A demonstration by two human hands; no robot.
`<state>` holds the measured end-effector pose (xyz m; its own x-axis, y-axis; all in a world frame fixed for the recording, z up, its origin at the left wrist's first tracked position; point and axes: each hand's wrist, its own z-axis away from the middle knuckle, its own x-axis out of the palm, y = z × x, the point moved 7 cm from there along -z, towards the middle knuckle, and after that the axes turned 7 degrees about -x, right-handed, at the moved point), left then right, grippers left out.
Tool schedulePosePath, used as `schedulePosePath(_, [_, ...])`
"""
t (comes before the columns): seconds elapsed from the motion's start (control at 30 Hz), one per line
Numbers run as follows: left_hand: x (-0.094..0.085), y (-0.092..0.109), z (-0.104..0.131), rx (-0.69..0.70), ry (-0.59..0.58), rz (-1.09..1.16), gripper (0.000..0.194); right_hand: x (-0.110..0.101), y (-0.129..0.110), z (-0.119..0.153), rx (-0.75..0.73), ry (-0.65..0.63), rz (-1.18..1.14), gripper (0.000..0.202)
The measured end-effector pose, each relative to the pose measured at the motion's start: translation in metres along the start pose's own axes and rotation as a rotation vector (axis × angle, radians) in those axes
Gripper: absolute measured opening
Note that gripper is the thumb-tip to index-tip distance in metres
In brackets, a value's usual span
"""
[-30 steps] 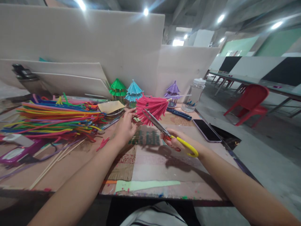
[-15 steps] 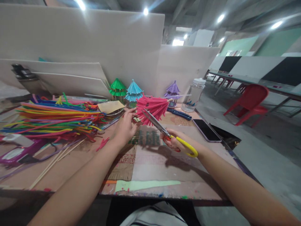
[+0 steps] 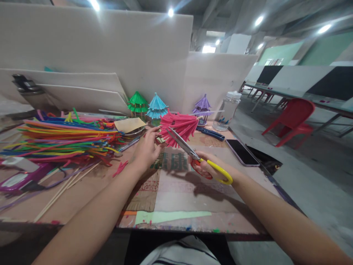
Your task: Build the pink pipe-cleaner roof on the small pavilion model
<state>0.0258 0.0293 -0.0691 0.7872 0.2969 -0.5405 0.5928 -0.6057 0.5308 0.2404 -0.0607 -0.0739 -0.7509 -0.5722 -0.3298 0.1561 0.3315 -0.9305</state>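
Note:
My left hand [image 3: 147, 147] holds a pink pipe-cleaner roof [image 3: 178, 127] tipped on its side above the table. My right hand [image 3: 209, 167] grips scissors [image 3: 193, 156] with yellow and red handles. Their blades point up and left, with the tips at the roof's lower fringe. Three finished little pavilions stand at the back by the white board: a green one [image 3: 138, 103], a blue one [image 3: 156, 106] and a purple one [image 3: 202, 107].
A big pile of coloured pipe cleaners [image 3: 63, 138] covers the left of the table, with wooden sticks [image 3: 63, 187] in front. A phone [image 3: 242, 152] lies at the right edge, a clear jar [image 3: 228, 110] behind it. A red chair [image 3: 295, 119] stands beyond.
Almost nothing has moved. Both hands hold their places, with only a slight shift of the scissors at the roof's fringe.

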Motion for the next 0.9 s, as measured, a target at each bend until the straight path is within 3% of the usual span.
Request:
schedulePosePath(0.2, [0.002,0.003,0.0,0.058,0.007,0.043,0.033,-0.003,0.004,-0.001,0.057,0.081,-0.057,0.06])
schedulePosePath(0.33, [0.009,-0.003,-0.001,-0.021,0.004,0.094,0.025,-0.01,0.005,-0.004,0.101,0.161,0.034,0.046])
schedulePosePath(0.47, [0.027,-0.024,0.002,-0.172,-0.023,0.183,0.026,-0.002,0.0,-0.007,0.039,0.043,0.12,0.031])
schedulePosePath(0.6, [0.038,-0.04,0.006,-0.244,-0.048,0.209,0.03,0.002,0.011,-0.008,0.061,0.008,0.163,0.022])
schedulePosePath(0.77, [0.029,-0.038,0.003,-0.333,-0.108,0.29,0.059,-0.001,0.019,-0.009,0.037,0.036,0.181,0.027])
schedulePosePath(0.9, [0.029,-0.035,0.0,-0.381,-0.265,0.299,0.033,-0.008,0.007,-0.005,-0.042,0.056,0.151,0.042])
